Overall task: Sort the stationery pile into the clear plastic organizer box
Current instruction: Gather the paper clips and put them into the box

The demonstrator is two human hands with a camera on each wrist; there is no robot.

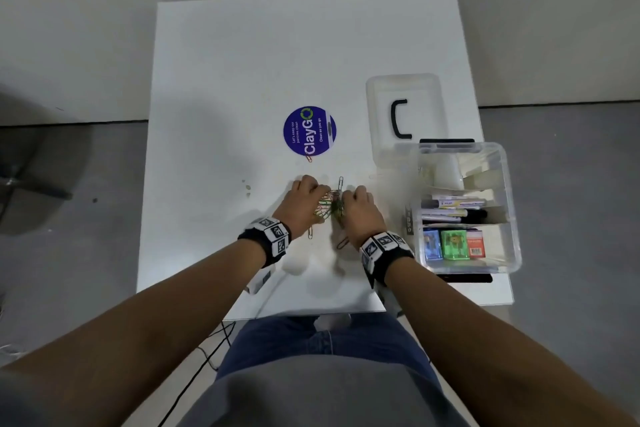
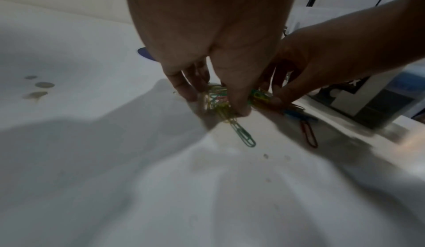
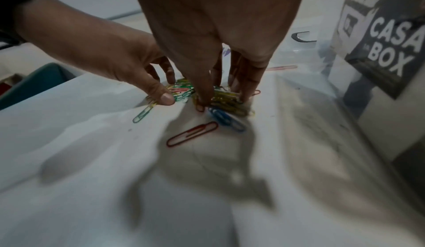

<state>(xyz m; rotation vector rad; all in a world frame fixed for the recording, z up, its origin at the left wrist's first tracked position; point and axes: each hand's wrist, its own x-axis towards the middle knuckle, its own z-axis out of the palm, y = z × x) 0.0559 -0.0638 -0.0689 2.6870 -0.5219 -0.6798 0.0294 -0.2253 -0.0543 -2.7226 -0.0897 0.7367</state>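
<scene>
A pile of coloured paper clips (image 1: 330,206) lies mid-table between my two hands. My left hand (image 1: 317,196) pinches a bunch of the clips (image 2: 217,98) between thumb and fingers. My right hand (image 1: 346,204) curls its thumb and fingers down round the yellow part of the pile (image 3: 226,102). The hands almost touch. Loose clips lie nearby: a red one (image 3: 192,133), a blue one (image 3: 226,119) and a green one (image 3: 142,114). The clear organizer box (image 1: 512,218) stands at the right, holding markers (image 1: 453,206) and small coloured boxes (image 1: 453,244).
The box's clear lid (image 1: 405,87) with a black handle lies behind the box. A round blue sticker (image 1: 309,131) is on the table beyond the hands, a red clip (image 1: 309,158) at its edge. The table's front edge is close to my body.
</scene>
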